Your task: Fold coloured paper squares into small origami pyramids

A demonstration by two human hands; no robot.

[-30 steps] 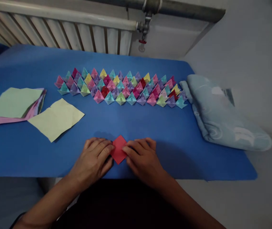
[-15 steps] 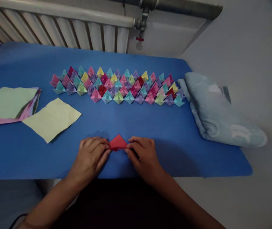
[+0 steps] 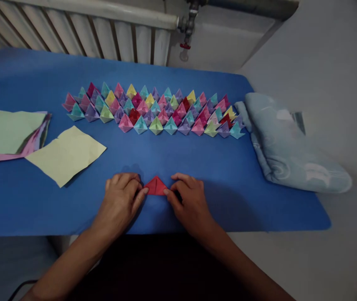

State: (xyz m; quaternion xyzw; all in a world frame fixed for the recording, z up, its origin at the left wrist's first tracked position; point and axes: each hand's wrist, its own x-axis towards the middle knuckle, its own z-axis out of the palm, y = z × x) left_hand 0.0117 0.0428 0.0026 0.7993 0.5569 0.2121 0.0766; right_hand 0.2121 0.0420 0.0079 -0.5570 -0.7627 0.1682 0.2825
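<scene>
Two hands hold a small red paper triangle at a blue table

A head-height view looks down on a person's two bare hands at the near edge of a blue table [image 3: 197, 156]. Between them, near the middle of that edge, lies a piece of red paper [image 3: 156, 187], folded into a triangle with its point facing far and a seam running down its centre. The left hand [image 3: 120, 198] has thumb and fingers closed together on the left corner. The right hand [image 3: 189, 198] appears to pinch the right corner, its thumb on the paper and one finger raised clear.

The step in hand looks like folding: shaping or flattening the triangle. The next move seems to call for holding both corners level, with the edges lined up, so that any crease comes out straight.

Farther back, many small folded paper pieces [image 3: 156, 126] stand in close rows of pink, blue, purple, yellow, green and red. On the left, a loose pale yellow sheet [image 3: 70, 152] lies beside a stack of coloured paper [image 3: 11, 131]. On the right rests a folded grey-blue blanket [image 3: 294, 146] with pale swirls. No brand, label or writing can be read anywhere
</scene>
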